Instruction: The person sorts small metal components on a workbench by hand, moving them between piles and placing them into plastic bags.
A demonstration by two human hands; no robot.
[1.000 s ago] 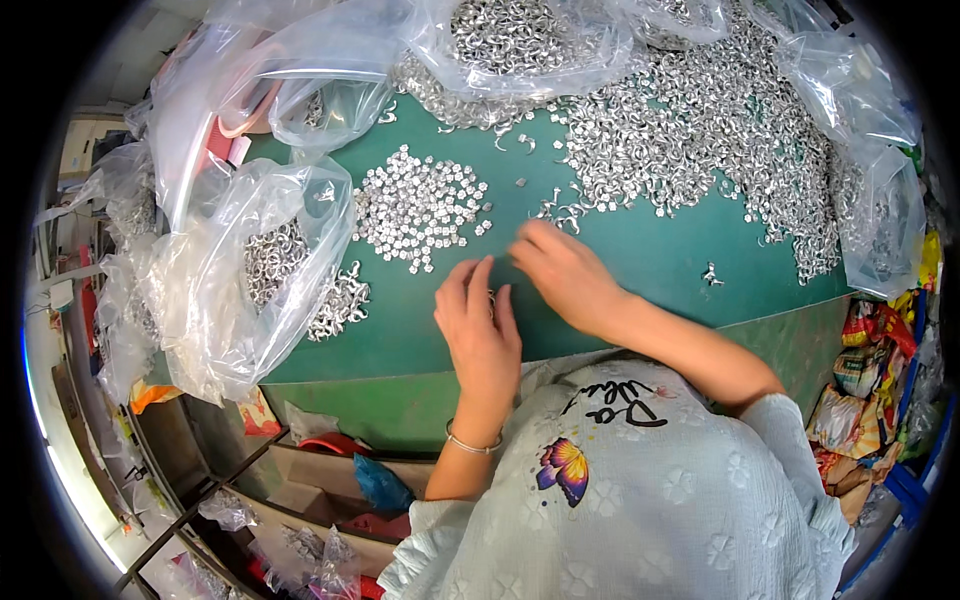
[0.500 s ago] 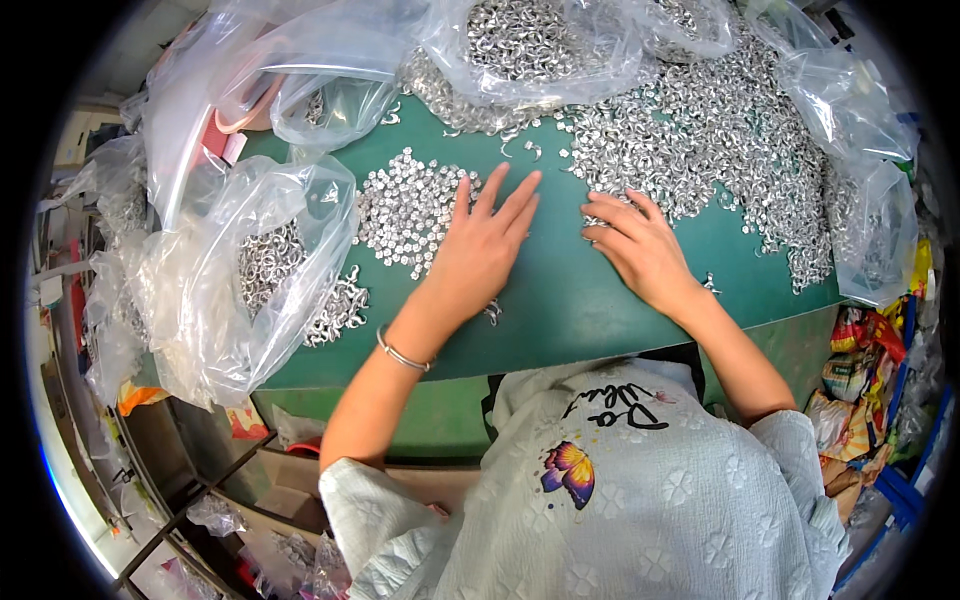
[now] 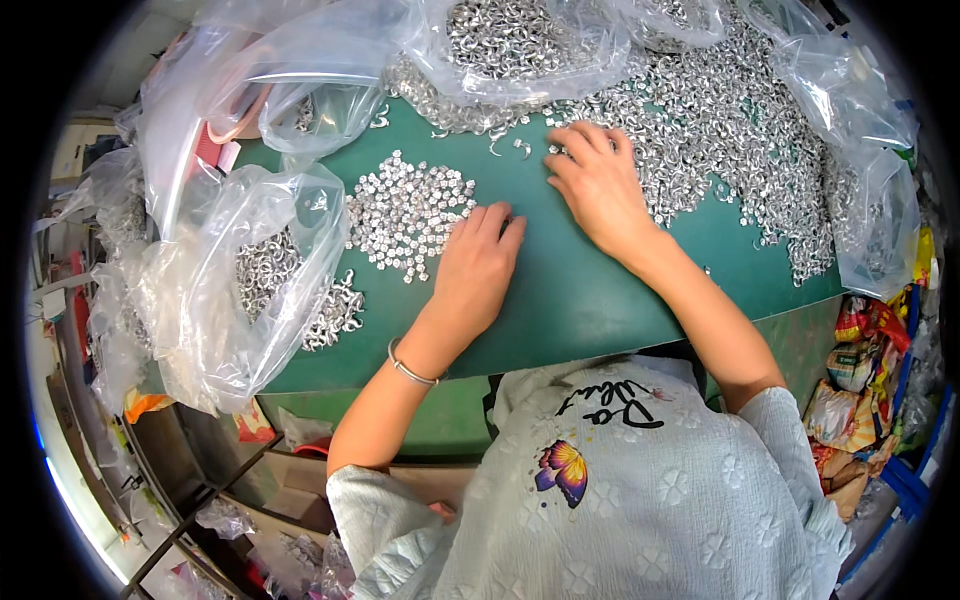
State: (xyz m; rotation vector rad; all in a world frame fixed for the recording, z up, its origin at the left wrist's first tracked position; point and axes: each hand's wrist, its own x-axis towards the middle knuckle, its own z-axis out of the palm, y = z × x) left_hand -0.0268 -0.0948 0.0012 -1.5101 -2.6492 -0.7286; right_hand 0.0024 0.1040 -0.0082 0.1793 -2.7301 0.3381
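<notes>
Small silver flower-like metal pieces (image 3: pixel 402 215) lie spread out on the green table. At their right edge rests my left hand (image 3: pixel 478 262), its fingers bent downward and slightly apart; nothing shows in it, though the fingertips are partly hidden. My right hand (image 3: pixel 603 195) reaches over the left edge of a broad heap of curved silver metal pieces (image 3: pixel 715 130). Its fingers are spread and bent, with the tips at the loose pieces, and I see nothing held. A few stray curved pieces (image 3: pixel 522 148) lie left of its fingertips.
A clear plastic bag (image 3: pixel 190 300) of silver hooked pieces sits at the left, some spilled beside it (image 3: pixel 338 315). Another clear bag (image 3: pixel 505 45) of pieces stands at the back. Plastic sheeting (image 3: pixel 850 110) borders the heap at right. The green table (image 3: pixel 570 300) ends before my body.
My right hand has moved up and left along the heap's edge. My left hand has drawn back toward me, and its outstretched fingers are now bent.
</notes>
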